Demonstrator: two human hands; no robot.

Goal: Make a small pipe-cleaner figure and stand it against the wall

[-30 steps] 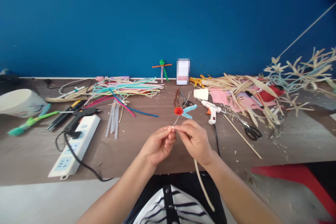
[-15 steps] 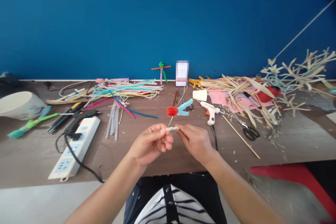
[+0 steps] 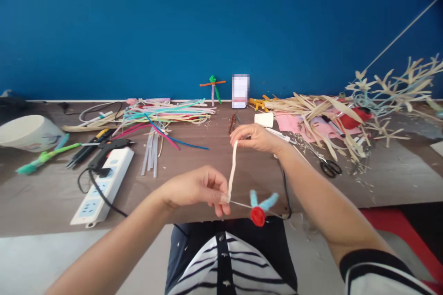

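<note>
My left hand point(image 3: 195, 191) sits near the table's front edge, its fingers pinching the lower end of a cream pipe-cleaner strip point(image 3: 233, 170) together with a thin stem point(image 3: 240, 204). The strip rises to my right hand point(image 3: 254, 138), whose fingertips hold its upper end above the brown tabletop point(image 3: 204, 156). At the stem's far end hangs a red pipe-cleaner flower point(image 3: 258, 216) with pale blue pipe-cleaner leaves point(image 3: 263, 202), just past the table's edge.
A white power strip point(image 3: 100, 186) and a black glue gun point(image 3: 107, 154) lie to the left, beside loose glue sticks point(image 3: 151, 152) and a heap of coloured pipe cleaners point(image 3: 166, 113). Dried leaf strips point(image 3: 311, 115) and black-handled scissors point(image 3: 329, 168) lie to the right.
My right hand has moved up and away from my left, drawing the cream strip out long. The red flower has swung from above my hands to below them, near the table's edge.
</note>
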